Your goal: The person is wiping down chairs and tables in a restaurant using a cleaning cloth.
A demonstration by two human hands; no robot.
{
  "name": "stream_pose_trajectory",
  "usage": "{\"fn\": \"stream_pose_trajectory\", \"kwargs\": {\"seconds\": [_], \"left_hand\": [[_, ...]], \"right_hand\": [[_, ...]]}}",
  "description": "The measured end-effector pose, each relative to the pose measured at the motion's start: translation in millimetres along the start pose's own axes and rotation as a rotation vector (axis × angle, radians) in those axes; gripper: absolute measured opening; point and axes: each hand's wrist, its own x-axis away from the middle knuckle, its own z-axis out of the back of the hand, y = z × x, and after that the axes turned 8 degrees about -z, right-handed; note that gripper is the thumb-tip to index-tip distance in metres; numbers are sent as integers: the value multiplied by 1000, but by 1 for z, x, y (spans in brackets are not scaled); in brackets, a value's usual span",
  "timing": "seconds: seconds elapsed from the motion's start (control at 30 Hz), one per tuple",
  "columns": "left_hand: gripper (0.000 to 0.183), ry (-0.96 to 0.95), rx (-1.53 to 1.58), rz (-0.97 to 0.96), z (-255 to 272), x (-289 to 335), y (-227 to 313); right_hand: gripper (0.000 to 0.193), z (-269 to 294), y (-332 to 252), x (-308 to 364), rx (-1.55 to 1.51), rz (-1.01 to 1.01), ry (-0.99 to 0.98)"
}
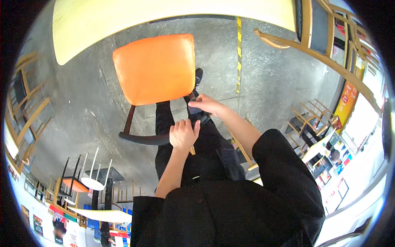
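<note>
One dark rail (144,140), mid-frame, is best steadied by the left hand (184,133) (whether its fingers clamp cannot be told); a dark piece (195,110) is pinched by the right hand (207,104).

Pale yellow tabletop (164,10) along the top, striped floor tape (239,57), round white seat (92,184) lower left

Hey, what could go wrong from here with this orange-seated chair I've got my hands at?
The black shoe shows right by the edge of the orange seat, so a shift of the chair might catch that foot. Your left hand is at the dark curved backrest; a loose hold could let it slip. Your right hand seems to hold a dark item, hard to make out, which might drop.
</note>
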Motion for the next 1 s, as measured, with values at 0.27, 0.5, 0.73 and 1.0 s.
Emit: {"fn": "stream_pose_trajectory", "kwargs": {"seconds": [0.27,0.5,0.73,1.0], "left_hand": [[44,235,-31,-1,-11,0,2],[38,375,-9,-19,-12,-7,4],[25,382,-15,39,-13,2,3],[20,401,2,71,-6,7,7]], "right_hand": [[61,-11,12,-90,42,91,72],[47,-3,17,-132,-112,49,38],[53,-3,9,-58,55,69,46],[46,25,-19,2,231,12,-175]]}}
